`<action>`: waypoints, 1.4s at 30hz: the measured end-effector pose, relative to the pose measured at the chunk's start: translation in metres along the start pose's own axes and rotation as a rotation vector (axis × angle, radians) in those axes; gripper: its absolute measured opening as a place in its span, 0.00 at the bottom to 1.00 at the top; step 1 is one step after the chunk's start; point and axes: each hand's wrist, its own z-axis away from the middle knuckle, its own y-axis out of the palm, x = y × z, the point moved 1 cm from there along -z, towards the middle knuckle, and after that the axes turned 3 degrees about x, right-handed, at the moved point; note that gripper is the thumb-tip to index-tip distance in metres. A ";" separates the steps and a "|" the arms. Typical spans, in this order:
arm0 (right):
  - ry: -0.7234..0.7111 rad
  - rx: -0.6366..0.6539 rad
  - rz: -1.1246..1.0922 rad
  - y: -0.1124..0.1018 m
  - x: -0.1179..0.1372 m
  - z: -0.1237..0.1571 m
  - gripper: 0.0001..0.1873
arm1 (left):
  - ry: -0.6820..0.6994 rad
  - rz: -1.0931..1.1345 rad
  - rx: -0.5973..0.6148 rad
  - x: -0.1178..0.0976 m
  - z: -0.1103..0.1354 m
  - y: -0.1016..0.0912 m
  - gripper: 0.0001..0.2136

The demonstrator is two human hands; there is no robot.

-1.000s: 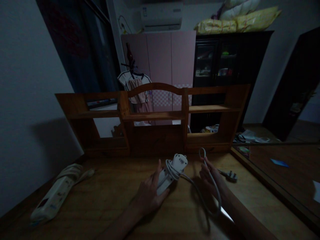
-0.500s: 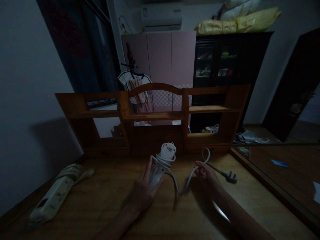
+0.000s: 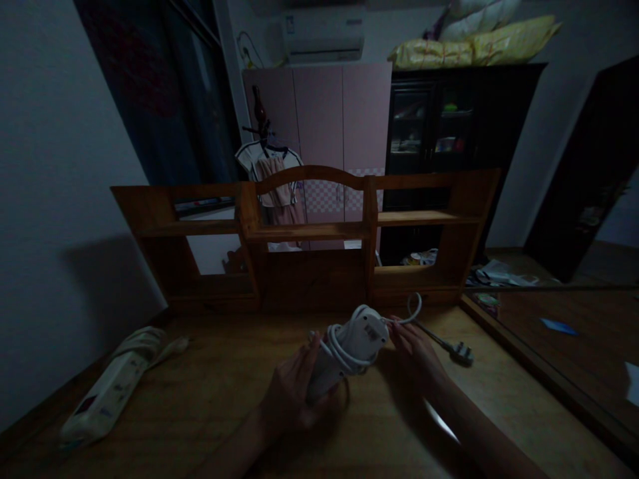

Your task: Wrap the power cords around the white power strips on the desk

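Around power strip point(image 3: 368, 334), curled left hand point(image 3: 291, 389)

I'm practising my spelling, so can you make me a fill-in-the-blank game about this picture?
1. The ____ hand grips a power strip.
2. The plug lies to the ____ of that power strip.
3. The wardrobe below the air conditioner is coloured ____.

Missing words: left; right; pink.

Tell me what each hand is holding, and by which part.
The left hand grips the power strip by its near end; the right hand pinches its cord, between coil and plug.
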 end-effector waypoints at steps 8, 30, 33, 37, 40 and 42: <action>0.162 0.201 0.066 0.018 0.009 0.010 0.18 | 0.114 -0.096 0.096 -0.003 -0.002 0.003 0.43; 0.186 0.654 0.409 0.042 0.003 0.043 0.19 | -0.094 -0.050 -0.002 -0.002 -0.009 0.001 0.42; 0.185 0.654 0.452 0.041 0.004 0.042 0.16 | 0.000 -0.109 0.006 -0.001 -0.005 0.002 0.42; 0.242 0.702 0.574 0.033 0.002 0.037 0.15 | 0.084 -0.141 0.029 0.000 -0.002 0.003 0.41; 0.226 0.700 0.673 0.027 -0.004 0.034 0.21 | 0.124 -0.179 0.025 -0.002 0.000 0.002 0.40; 0.186 0.727 0.702 0.027 -0.006 0.036 0.23 | 0.141 -0.212 0.015 -0.004 0.000 0.002 0.40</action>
